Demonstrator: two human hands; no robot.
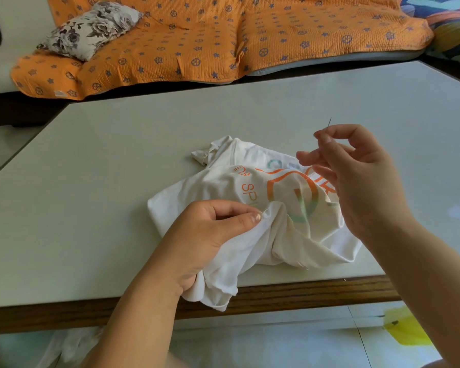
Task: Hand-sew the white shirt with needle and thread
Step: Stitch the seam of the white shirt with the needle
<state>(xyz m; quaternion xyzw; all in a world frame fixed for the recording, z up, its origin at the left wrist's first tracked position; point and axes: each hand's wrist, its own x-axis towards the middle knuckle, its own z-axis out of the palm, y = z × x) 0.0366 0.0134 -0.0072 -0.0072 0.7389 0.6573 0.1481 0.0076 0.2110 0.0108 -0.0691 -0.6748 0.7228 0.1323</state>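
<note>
Nearest, below the table, lie pale floor tiles (pixel 276 346), with a blurred yellow object (pixel 406 328) on them to the right. Above these runs the table's brown wooden edge (pixel 316 292), and a corner of the white shirt (pixel 223 187) hangs over it.

The left hand (pixel 207 235) rests on the shirt's near part. Its thumb and forefinger are pressed together on a raised fold of the cloth, and its other fingers are curled in under the bunched fabric. The shirt lies crumpled on the pale table top (pixel 104 168), near the front edge and a little right of the middle. Its orange and green print faces up, and part of the orange lettering shows.

The right hand (pixel 356 176) is raised above the shirt's right side. Its thumb and forefinger are closed on a thin needle (pixel 329 123), whose tip stands up and away past the fingertips. The remaining fingers are loosely bent and spread apart. The thread is too fine to follow.

Beyond the table's far edge stands a sofa under an orange cover with blue stars and wheels (pixel 210 35). A floral cushion (pixel 91 29) lies tilted on its left part.
</note>
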